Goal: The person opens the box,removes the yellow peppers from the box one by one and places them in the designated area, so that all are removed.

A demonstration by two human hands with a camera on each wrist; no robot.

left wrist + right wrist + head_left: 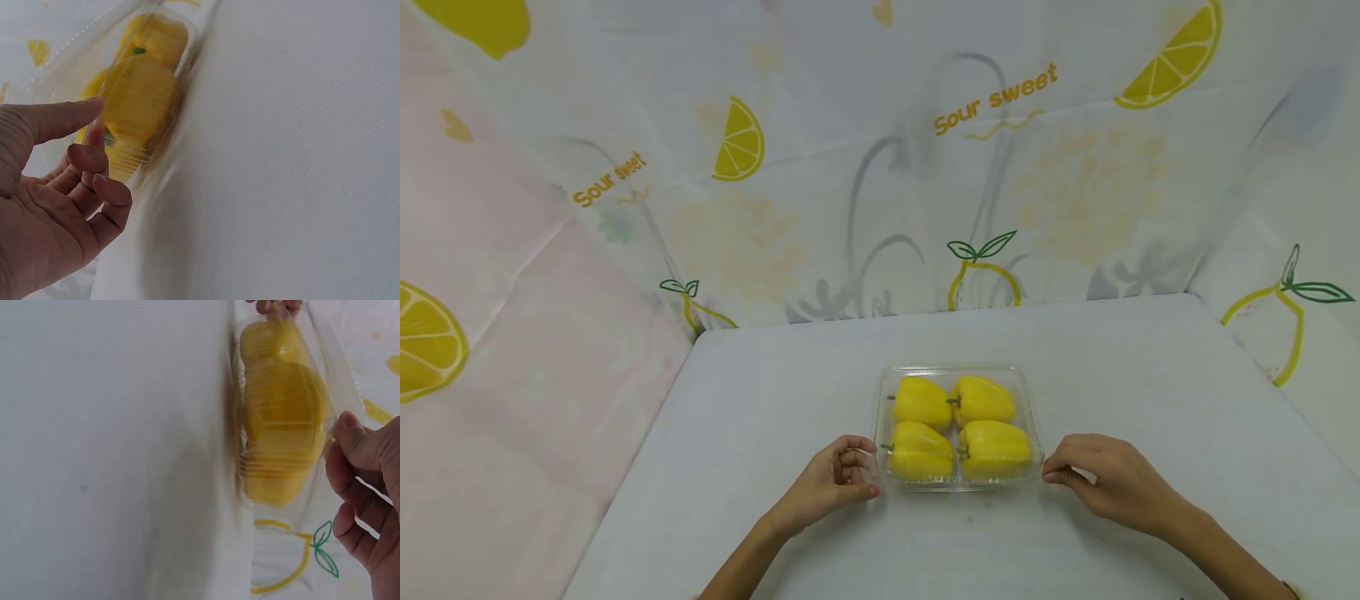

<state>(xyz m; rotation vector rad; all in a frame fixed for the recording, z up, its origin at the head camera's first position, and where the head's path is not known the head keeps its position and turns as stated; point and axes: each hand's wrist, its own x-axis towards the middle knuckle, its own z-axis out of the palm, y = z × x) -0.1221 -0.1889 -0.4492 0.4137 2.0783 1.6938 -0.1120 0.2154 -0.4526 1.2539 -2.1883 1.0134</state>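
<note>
A clear plastic clamshell box (958, 487) sits on the white table with several yellow bell peppers (996, 450) inside, their short green stems pointing left. At its near left corner, my left hand (837, 477) pinches the rim between thumb and index finger, the other fingers curled below. On the opposite side my right hand (1108, 477) pinches the near right edge, thumb tip (349, 420) on the rim. The right wrist view shows the lid (340, 369) standing slightly apart from the base along part of its edge.
White cloth covers the table (775, 375) around the box. A backdrop (865, 125) printed with lemons and lettering rises at the table's far edge, and further cloth walls stand at left and right.
</note>
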